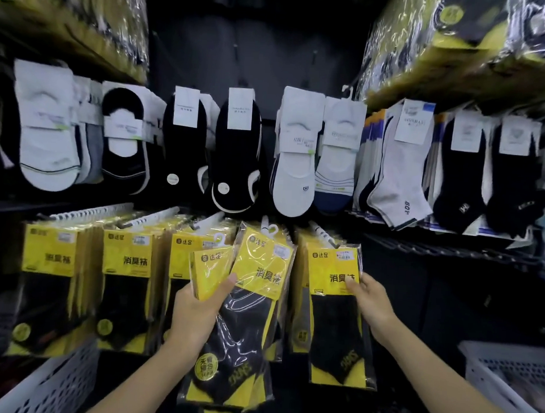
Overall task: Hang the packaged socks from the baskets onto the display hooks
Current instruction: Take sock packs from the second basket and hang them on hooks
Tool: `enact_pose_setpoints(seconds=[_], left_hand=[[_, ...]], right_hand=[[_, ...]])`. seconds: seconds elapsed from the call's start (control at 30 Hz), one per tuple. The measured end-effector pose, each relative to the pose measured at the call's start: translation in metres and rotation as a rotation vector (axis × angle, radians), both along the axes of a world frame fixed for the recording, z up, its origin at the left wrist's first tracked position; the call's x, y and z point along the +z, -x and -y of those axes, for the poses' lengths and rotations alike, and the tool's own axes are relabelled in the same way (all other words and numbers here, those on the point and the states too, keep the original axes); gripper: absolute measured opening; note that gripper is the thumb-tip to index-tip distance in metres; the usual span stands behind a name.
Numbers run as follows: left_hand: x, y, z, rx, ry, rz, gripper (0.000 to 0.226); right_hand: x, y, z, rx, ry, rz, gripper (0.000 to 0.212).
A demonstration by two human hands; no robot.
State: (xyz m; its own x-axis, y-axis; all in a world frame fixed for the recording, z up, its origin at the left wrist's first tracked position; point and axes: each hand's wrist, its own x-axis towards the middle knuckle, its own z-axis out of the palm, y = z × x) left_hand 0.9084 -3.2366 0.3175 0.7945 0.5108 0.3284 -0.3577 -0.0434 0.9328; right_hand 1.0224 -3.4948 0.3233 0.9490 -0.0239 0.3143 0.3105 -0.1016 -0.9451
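Left hand (196,308) clasps sock packs (230,313); right hand (370,299) pinches hanging pack (338,313).

Ahead of our left hand (196,308) the yellow sock packs (129,281) hang edge to edge, leaving no gap between rows. Our right hand (370,302) touches the last hanging pack (338,313); to its right we see open dark space. White baskets (506,378) flank both forearms low down. Above, hanging socks (294,164) crowd the rail.
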Motion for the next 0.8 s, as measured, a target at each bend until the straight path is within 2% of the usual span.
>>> enact_pose_setpoints(seconds=[0.1, 0.17, 0.23, 0.37, 0.43, 0.57, 0.7, 0.8], left_hand=[[0.002, -0.001, 0.004, -0.011, 0.015, 0.008, 0.012], [0.003, -0.003, 0.008, -0.019, 0.020, 0.010, 0.011], [0.003, -0.005, 0.011, -0.021, 0.017, 0.002, 0.012], [-0.002, -0.009, 0.017, -0.046, 0.013, -0.011, 0.012], [-0.006, -0.009, 0.020, -0.066, 0.022, -0.020, 0.013], [-0.015, -0.011, 0.034, -0.109, 0.049, -0.036, 0.014], [-0.020, -0.012, 0.051, -0.176, 0.075, -0.049, 0.012], [-0.021, -0.013, 0.059, -0.221, 0.088, -0.076, 0.019]], right_hand=[[-0.005, -0.014, -0.003, -0.034, -0.024, -0.082, 0.021], [-0.010, -0.022, -0.005, -0.143, -0.070, -0.167, 0.027], [-0.014, -0.025, -0.007, -0.281, -0.112, -0.233, 0.025], [-0.017, -0.014, -0.012, -0.453, -0.135, -0.212, 0.029], [-0.017, -0.003, -0.015, -0.425, -0.144, -0.137, 0.031], [-0.012, 0.025, -0.027, -0.322, -0.125, 0.041, 0.021], [0.003, 0.046, -0.039, -0.013, -0.207, -0.034, 0.022], [0.006, 0.051, -0.040, 0.069, -0.269, -0.101, 0.020]])
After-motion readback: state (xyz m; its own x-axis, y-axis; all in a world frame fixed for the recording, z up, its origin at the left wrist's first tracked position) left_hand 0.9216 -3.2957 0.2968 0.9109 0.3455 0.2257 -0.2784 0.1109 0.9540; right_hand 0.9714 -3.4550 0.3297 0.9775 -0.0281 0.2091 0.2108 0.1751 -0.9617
